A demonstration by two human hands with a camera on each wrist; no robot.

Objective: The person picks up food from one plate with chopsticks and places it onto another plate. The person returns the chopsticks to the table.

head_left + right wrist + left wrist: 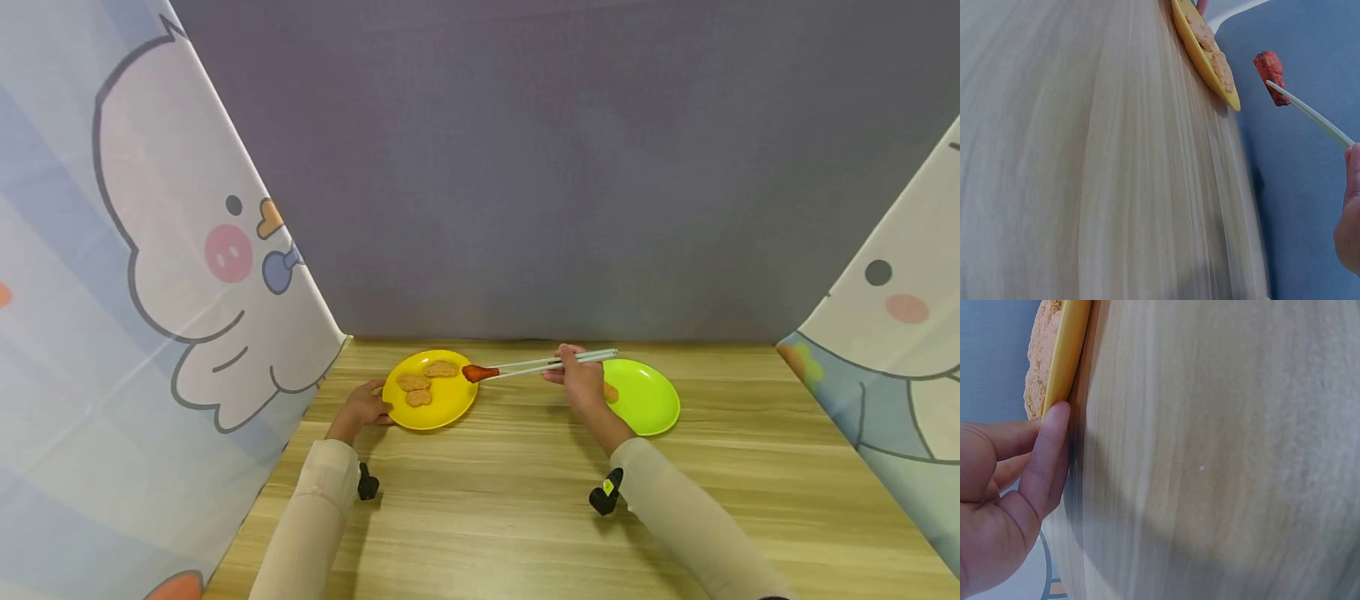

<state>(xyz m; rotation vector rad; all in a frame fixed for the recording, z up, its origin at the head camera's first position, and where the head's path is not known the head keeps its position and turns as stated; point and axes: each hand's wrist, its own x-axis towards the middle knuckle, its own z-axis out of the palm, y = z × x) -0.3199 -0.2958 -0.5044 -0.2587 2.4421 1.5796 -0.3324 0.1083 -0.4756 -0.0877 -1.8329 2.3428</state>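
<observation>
My left hand [365,404] pinches the left rim of a yellow plate [452,406]; in the left wrist view the fingers [1041,459] meet at the plate's edge [1067,359]. Several tan breaded pieces [414,383] lie on this plate. In my right hand [583,385] is a pair of pale chopsticks [602,355] pointing left. Their tips grip a red-brown drumstick [477,373], which overlaps the yellow plate's right rim in the head view. The right wrist view shows the drumstick [1270,72] held up, apart from the plate.
Under my right forearm stands a green plate [651,400], with a tan piece [611,392] partly hidden by the hand. Both plates are on a wood-grain table [480,517]. A grey curtain [540,183] closes the back, and cartoon-printed cloths [172,250] hang at both sides.
</observation>
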